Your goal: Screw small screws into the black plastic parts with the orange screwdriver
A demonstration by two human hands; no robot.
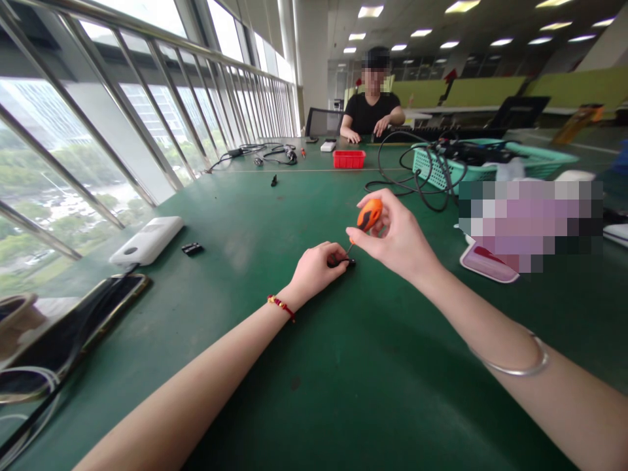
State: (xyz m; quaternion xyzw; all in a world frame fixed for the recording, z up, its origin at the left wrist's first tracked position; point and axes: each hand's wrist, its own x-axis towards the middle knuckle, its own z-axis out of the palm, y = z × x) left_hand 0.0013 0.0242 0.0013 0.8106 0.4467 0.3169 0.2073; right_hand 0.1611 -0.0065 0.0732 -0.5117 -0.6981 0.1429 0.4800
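Note:
In the middle of the green table [235, 216], my left hand [318, 265] is closed on a small black part [349, 261] and holds it against the surface. The fingers hide most of this part, so its kind does not show. My right hand [392, 229] grips the orange and black handle of a screwdriver [369, 214]. Its thin shaft slants down to the left, and the tip meets or nearly meets the black part beside my left fingers.
Left lie a white power bank [147, 241], a small black piece [192, 248] and a phone [112, 294] with cables. Further off are another black piece [274, 180], a red tray [349, 159] and a teal basket [534, 154] with cables. A person [373, 108] sits opposite.

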